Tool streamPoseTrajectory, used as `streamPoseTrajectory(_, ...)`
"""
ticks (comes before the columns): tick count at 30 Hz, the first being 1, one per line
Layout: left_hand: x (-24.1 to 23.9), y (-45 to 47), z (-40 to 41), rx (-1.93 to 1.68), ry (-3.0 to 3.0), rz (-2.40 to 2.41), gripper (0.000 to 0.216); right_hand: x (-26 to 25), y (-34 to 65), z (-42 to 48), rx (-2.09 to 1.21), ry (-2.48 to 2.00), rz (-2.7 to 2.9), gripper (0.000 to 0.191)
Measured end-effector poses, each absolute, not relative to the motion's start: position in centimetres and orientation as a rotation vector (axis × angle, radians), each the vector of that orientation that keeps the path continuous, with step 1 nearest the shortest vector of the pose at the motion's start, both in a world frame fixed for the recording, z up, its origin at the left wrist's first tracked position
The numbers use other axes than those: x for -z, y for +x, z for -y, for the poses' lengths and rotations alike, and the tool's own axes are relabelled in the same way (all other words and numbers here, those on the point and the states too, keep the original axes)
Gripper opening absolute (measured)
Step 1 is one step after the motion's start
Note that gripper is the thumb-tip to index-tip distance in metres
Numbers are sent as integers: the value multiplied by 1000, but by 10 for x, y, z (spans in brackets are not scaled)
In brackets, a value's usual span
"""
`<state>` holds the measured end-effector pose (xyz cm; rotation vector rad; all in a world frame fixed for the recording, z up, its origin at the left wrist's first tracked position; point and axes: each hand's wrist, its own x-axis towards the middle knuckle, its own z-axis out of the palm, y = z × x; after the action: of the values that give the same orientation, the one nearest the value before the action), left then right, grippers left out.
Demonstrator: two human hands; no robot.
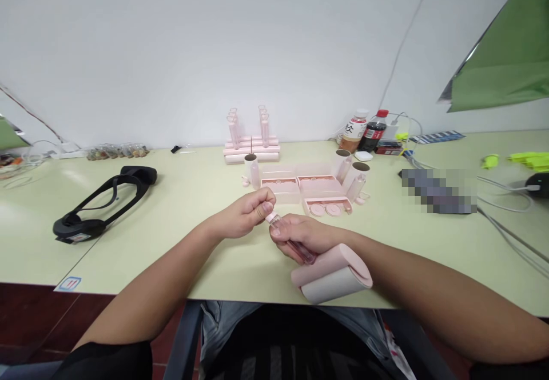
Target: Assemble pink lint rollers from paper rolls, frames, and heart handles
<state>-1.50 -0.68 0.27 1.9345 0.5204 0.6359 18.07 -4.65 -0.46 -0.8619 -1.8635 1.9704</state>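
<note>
I have the left grip [247, 214] clamped on the cap [270, 216] of the clear tube [303, 252], the right grip [306, 233] around its body. The tube tilts over the bench [244, 271], near the pink-and-white case [328, 271].

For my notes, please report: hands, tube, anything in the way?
Left hand gripping pale cap. Right hand around clear tube. Pink-and-white case close by right hand, contact unclear.

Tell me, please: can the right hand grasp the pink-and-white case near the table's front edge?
Likely not yet: although the case lies close by, the right hand is wrapped around the pink bottle and would probably need to release it.
</note>
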Motion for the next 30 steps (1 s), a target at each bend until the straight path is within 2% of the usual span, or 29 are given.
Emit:
streamPoseTrajectory(9,-11,-14,13,-616,2176,-503,34,10,184,45,-2046,-788,1908,57)
streamPoseTrajectory(14,-6,-10,14,-707,2011,-477,34,17,184,45,-2383,-450,1507,39)
streamPoseTrajectory(17,-1,-8,12,-739,1894,-443,33,22,185,44,-2509,-319,1355,38)
streamPoseTrajectory(26,6,-2,4,-700,1628,-495,33,30,181,38,-2526,-426,1247,42)
streamPoseTrajectory(30,13,-7,-13,-903,1673,-764,32,31,181,27,-2423,-468,1160,44)
